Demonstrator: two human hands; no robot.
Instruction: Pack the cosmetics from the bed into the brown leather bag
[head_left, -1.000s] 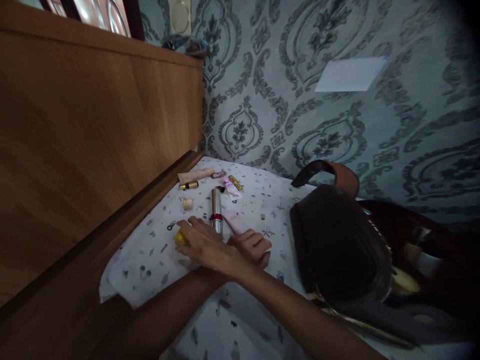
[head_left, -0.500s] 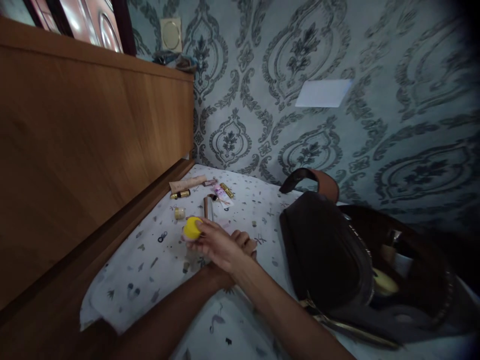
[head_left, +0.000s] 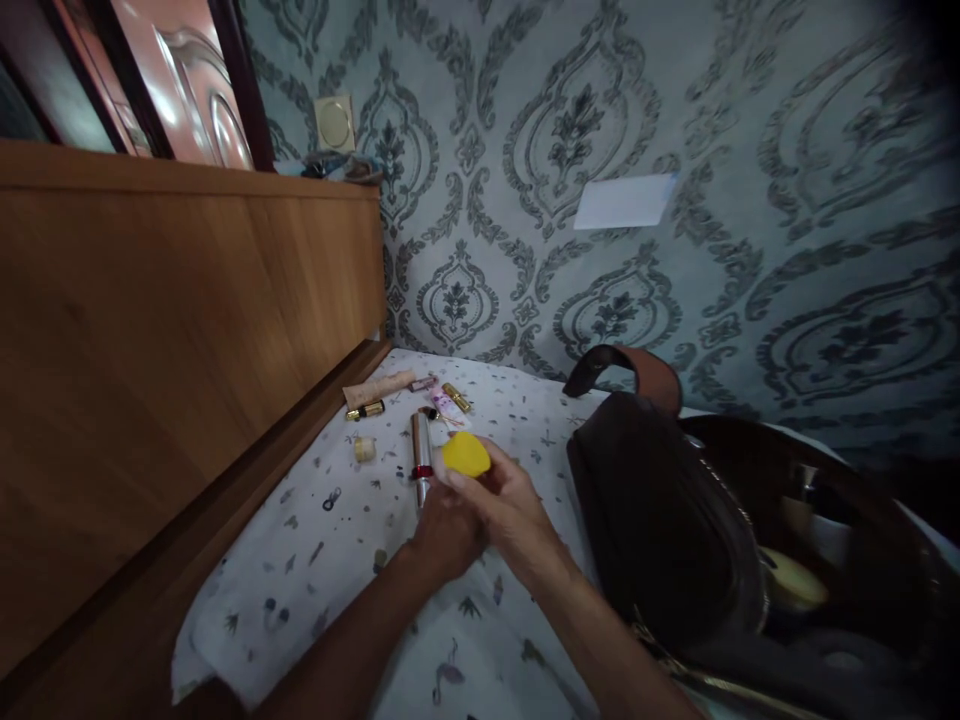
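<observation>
A small yellow-topped container (head_left: 466,455) is gripped in my right hand (head_left: 517,505), its yellow side facing up and a pale part showing at its left. My left hand (head_left: 450,530) sits just below and against the right one, its fingers mostly hidden, so I cannot tell whether it also holds the container. Beside the hands, a silver tube (head_left: 421,445) with a red band lies on the patterned white cloth (head_left: 330,580). A small pale-yellow jar (head_left: 364,449) stands to its left.
Farther back lie a beige squeeze tube (head_left: 379,388), a black-and-gold tube (head_left: 365,410), a gold tube (head_left: 456,397) and a pink-and-white packet (head_left: 448,405). An open dark bag (head_left: 652,510) with items inside is on the right. A wooden furniture panel (head_left: 187,330) borders the left.
My right hand has moved right with the yellow-topped container. My left hand has shifted left, from beneath the right wrist to beside the right hand. The silver tube shows more now.
</observation>
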